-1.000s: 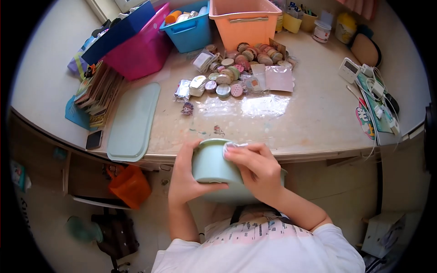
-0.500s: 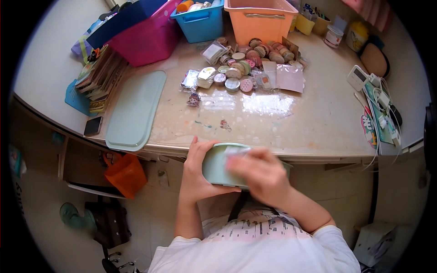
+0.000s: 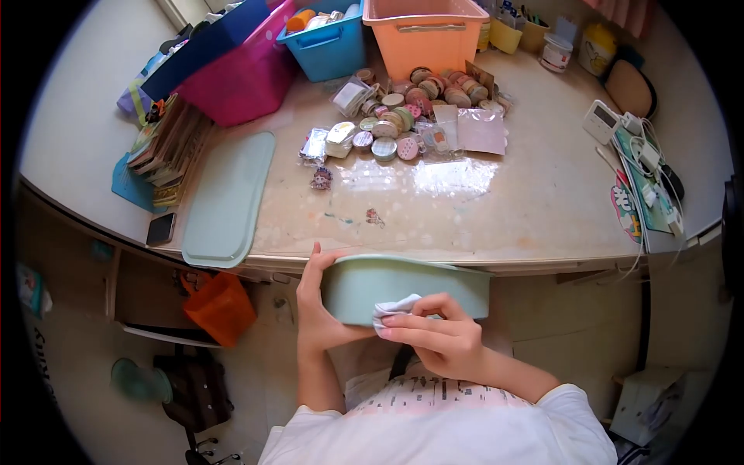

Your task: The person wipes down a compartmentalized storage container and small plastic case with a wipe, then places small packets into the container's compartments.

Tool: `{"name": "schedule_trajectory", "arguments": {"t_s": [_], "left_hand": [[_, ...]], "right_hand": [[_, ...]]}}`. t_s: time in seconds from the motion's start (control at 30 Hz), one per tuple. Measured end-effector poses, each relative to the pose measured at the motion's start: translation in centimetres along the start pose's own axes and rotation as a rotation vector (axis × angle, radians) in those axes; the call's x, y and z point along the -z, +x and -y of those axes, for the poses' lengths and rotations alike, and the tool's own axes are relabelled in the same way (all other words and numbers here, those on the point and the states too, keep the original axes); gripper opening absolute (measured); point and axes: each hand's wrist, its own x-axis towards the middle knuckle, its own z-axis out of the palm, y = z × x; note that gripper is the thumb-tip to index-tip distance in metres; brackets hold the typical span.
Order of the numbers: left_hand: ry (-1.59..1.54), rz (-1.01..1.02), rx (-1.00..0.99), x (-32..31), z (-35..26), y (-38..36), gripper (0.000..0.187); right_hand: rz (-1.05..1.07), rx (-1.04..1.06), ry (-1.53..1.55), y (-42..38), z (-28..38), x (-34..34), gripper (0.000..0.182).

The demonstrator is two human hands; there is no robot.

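Note:
A pale green container (image 3: 411, 280) is tilted on its side at the front edge of the table, its long side facing me. My left hand (image 3: 316, 302) grips its left end, thumb below and fingers at the upper rim. In my right hand (image 3: 442, 333) is a crumpled white cloth (image 3: 394, 310), pinched between the fingers and pressed on the container's lower side. A pale green lid (image 3: 229, 200) lies flat on the table to the left.
Rolls of tape (image 3: 385, 149) and small packets are heaped mid-table. Behind them stand orange (image 3: 425, 43), blue (image 3: 329, 53) and pink (image 3: 240, 85) bins. A phone (image 3: 160, 229) lies at left; cables (image 3: 647, 167) and a white device (image 3: 601, 122) are at right.
The container has turned so that more of its long side shows. My right hand with the cloth has moved down to its lower side. My left hand has shifted slightly left and down.

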Motion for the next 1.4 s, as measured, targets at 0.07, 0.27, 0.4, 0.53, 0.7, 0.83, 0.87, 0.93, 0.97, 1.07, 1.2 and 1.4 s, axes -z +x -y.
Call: {"name": "schedule_trajectory", "arguments": {"t_s": [0.07, 0.27, 0.4, 0.53, 0.7, 0.83, 0.87, 0.93, 0.97, 1.07, 1.2, 1.4], "left_hand": [[0.077, 0.007, -0.031, 1.1, -1.4, -0.8, 0.105], [-0.668, -0.162, 0.160, 1.7, -5.2, -0.2, 0.126], [-0.596, -0.043, 0.222, -1.0, -2.7, 1.2, 0.123], [-0.731, -0.097, 0.201, -2.2, 0.4, 1.5, 0.115], [-0.705, -0.089, 0.155, -3.7, 0.7, 0.7, 0.117], [-0.744, -0.074, 0.179, -4.2, 0.4, 0.8, 0.120], [-0.745, -0.070, 0.180, -4.2, 0.3, 0.8, 0.120], [-0.759, -0.104, 0.232, -4.0, 0.0, 0.7, 0.118], [-0.749, -0.121, 0.208, -4.2, 0.5, 0.6, 0.116], [-0.752, -0.127, 0.202, -4.0, 0.6, 0.6, 0.116], [-0.730, -0.120, 0.179, -4.4, 0.9, 0.4, 0.116], [-0.724, -0.104, 0.140, -4.7, 0.6, 0.6, 0.115]], "right_hand": [[-0.008, -0.010, -0.076, 1.0, 0.4, 1.4, 0.052], [0.073, 0.115, -0.211, 7.2, 4.9, 5.1, 0.053], [0.077, -0.056, -0.316, 9.2, 4.3, 3.7, 0.044], [0.033, -0.286, -0.294, 6.1, 0.0, 7.1, 0.026], [-0.026, -0.174, -0.454, 5.5, 1.2, 5.7, 0.029], [0.019, -0.126, -0.344, 8.6, 1.3, 2.8, 0.035], [0.045, -0.119, -0.318, 8.8, 0.9, 2.9, 0.032], [0.074, -0.121, -0.292, 8.1, 0.6, 3.5, 0.030], [0.060, -0.185, -0.311, 7.1, 0.2, 5.0, 0.029], [-0.018, -0.400, -0.426, 4.2, 0.8, 9.7, 0.028], [-0.140, -0.580, -0.449, 2.7, 1.7, 10.9, 0.025], [0.030, -0.106, -0.318, 6.9, 0.5, 3.7, 0.033]]}}
